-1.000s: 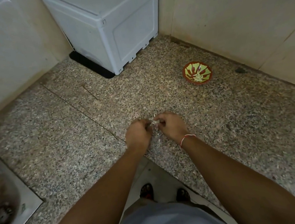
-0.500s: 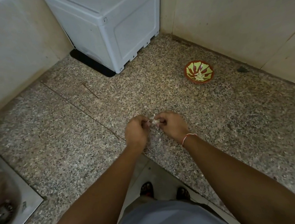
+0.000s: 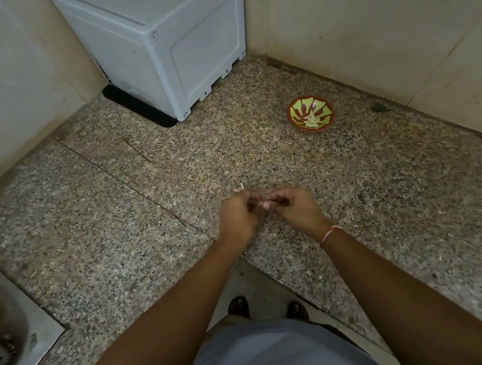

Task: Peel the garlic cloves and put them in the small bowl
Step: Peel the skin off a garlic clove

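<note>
Over the speckled granite counter (image 3: pixel 118 226) my left hand (image 3: pixel 237 215) and my right hand (image 3: pixel 294 209) meet fingertip to fingertip, both pinching a small garlic clove (image 3: pixel 261 202) that their fingers mostly hide. A thin pale sliver of garlic skin (image 3: pixel 242 186) sticks up just above my left fingers. The small red bowl with a green pattern (image 3: pixel 310 113) sits far back on the right near the wall, with pale peeled cloves in its bottom.
A white plastic box-like appliance (image 3: pixel 164 50) on a black mat fills the back corner. A steel sink with a drain (image 3: pixel 0 350) lies at the lower left. Tiled walls close the counter at the back and right. My feet show below the counter edge.
Both hands stay together on the clove and have drifted slightly. A strip of skin now stands up above my left fingers, and the whitish clove shows less.
</note>
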